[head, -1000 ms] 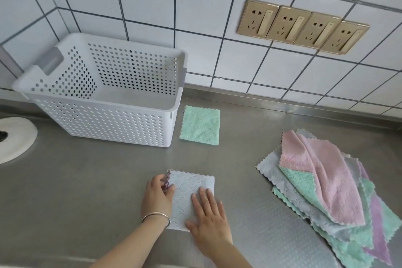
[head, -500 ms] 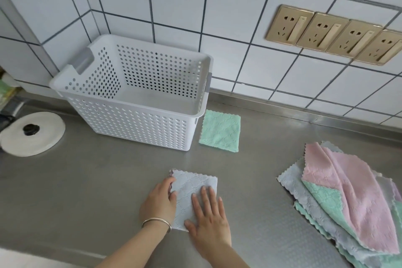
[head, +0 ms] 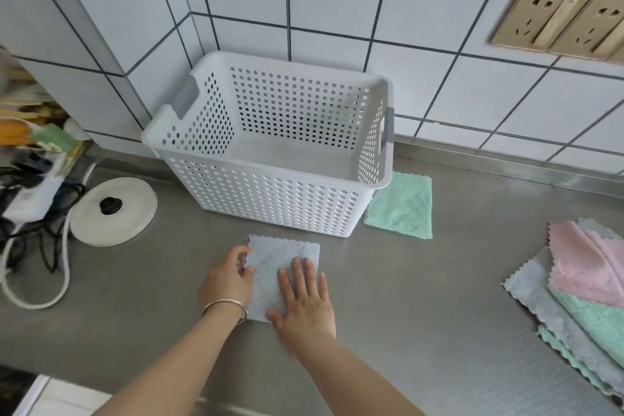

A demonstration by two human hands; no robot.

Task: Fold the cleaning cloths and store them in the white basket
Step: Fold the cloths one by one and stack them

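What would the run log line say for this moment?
step: pressing folded grey cloth | left hand at edge | right hand flat on it | basket empty

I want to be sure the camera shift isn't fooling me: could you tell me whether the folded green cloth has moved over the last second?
No. The folded green cloth still lies against the white basket's front right corner; only the view has shifted.

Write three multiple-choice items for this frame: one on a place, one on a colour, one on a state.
1. Where is the folded green cloth?
A. inside the basket
B. on the counter at the basket's right
C. on the pile

2. What colour is the cloth under the hands?
A. pink
B. green
C. pale blue-grey

3. What does the white basket hold?
A. nothing visible
B. one cloth
C. a stack

Key: 1 B, it lies flat beside the basket wall. 2 C, the cloth under the left hand and right hand is blue-grey. 3 A, its floor shows bare.
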